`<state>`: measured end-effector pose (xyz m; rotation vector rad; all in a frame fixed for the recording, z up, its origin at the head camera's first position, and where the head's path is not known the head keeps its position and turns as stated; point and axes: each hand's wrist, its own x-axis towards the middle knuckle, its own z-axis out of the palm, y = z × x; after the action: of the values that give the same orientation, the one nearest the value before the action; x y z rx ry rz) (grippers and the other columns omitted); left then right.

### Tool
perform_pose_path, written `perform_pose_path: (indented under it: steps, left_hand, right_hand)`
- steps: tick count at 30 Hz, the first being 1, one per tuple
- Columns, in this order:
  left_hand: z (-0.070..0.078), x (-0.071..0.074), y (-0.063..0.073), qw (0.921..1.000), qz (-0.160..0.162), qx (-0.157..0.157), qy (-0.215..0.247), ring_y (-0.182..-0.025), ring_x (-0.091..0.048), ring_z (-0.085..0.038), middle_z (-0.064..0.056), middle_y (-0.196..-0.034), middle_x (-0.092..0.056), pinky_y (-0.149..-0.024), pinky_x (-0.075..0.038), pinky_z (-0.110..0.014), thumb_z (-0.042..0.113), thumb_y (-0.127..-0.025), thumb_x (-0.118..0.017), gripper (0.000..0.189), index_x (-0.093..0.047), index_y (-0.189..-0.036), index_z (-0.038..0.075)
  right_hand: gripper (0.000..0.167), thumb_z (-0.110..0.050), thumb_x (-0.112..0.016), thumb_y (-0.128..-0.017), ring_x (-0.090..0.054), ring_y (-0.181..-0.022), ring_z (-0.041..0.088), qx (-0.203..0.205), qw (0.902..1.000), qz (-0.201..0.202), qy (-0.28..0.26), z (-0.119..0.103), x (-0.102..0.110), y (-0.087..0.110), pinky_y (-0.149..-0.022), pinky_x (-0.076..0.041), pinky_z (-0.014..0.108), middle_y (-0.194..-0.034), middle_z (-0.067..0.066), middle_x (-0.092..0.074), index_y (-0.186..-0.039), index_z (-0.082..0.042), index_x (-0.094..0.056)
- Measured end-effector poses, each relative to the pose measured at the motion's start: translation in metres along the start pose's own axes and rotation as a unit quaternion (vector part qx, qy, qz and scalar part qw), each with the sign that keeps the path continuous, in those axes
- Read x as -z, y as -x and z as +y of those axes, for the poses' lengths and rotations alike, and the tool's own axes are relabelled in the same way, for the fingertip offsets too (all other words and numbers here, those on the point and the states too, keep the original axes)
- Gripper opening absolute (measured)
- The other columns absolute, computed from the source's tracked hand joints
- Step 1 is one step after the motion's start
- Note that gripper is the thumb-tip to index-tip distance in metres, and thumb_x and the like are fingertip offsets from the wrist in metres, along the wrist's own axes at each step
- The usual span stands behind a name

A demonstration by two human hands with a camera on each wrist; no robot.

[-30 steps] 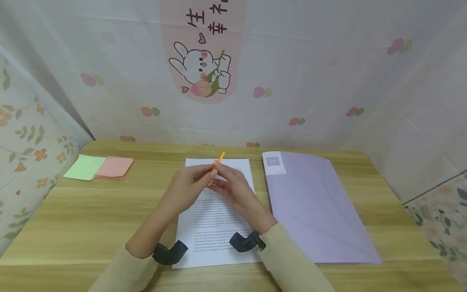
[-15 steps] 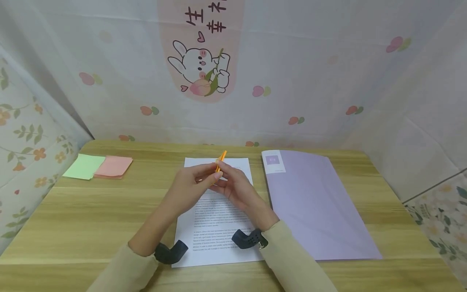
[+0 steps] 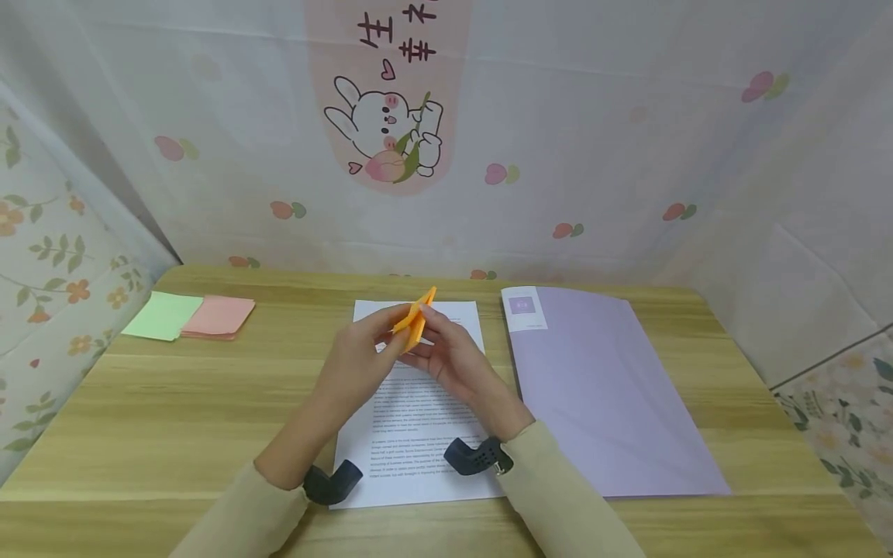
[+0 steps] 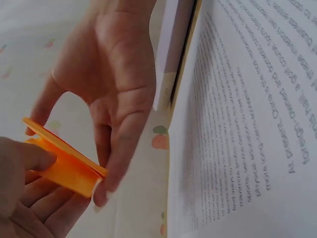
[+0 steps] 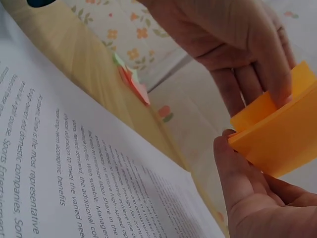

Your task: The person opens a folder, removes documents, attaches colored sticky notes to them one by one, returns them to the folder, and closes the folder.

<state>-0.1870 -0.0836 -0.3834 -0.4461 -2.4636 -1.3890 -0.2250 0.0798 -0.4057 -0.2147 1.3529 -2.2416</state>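
Note:
Over the printed sheet [image 3: 412,457], both hands hold a pad of orange sticky notes [image 3: 415,335] upright. My left hand [image 3: 354,358] pinches the near leaf with its thumb. In the right wrist view, that leaf stands apart from the thicker orange pad [image 5: 285,139], leaving a narrow gap. My right hand [image 3: 460,366] grips the pad by its edges between thumb and fingers, as the left wrist view also shows. Parts of the fingers behind the orange paper are hidden.
A purple folder [image 3: 607,395] with a white label lies right of the printed sheet. Green sticky notes [image 3: 162,316] and pink sticky notes [image 3: 218,318] lie at the left on the wooden table [image 3: 209,418]. A patterned curtain [image 3: 586,155] hangs behind.
The orange pad was seen nearly edge-on; its leaves now spread apart and more of their faces shows. The left fingers have shifted slightly, while the right hand stays about where it was.

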Motion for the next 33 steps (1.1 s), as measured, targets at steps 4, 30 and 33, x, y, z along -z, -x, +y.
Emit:
perform_pose_path:
  steps: [4,30,33]
  left_hand:
    - [-0.003,-0.001,0.000,0.9996,0.022,0.014,-0.010,-0.104,-0.073,-0.028,-0.015,-0.119,-0.075,-0.089,-0.061,-0.039,0.005,-0.094,-0.070,0.030,-0.071,-0.124,0.001]
    - [-0.012,0.026,-0.003,0.9903,0.086,0.043,-0.101,-0.082,-0.071,-0.032,-0.021,-0.106,-0.076,-0.072,-0.061,-0.037,0.005,-0.096,-0.066,0.022,-0.072,-0.115,-0.004]
    - [-0.014,0.028,0.003,0.9693,0.073,-0.034,-0.232,-0.070,-0.064,-0.027,-0.017,-0.094,-0.077,-0.057,-0.050,-0.033,-0.001,-0.091,-0.069,0.022,-0.075,-0.112,0.001]
  right_hand:
    - [0.036,-0.031,-0.040,-0.108,-0.071,-0.106,0.017,-0.001,0.9997,-0.015,-0.020,0.000,0.000,0.000,-0.097,-0.056,0.036,-0.124,0.004,-0.060,-0.138,-0.012,-0.044]
    - [0.052,-0.037,-0.041,-0.107,-0.070,-0.115,0.028,-0.020,0.9976,0.029,-0.059,-0.024,0.020,0.017,-0.103,-0.052,0.040,-0.137,0.015,-0.053,-0.153,-0.016,-0.028]
    - [0.056,-0.037,-0.043,-0.107,-0.071,-0.115,0.027,-0.021,0.9985,0.037,-0.033,-0.027,0.028,0.024,-0.100,-0.055,0.037,-0.136,0.014,-0.054,-0.154,-0.013,-0.025]
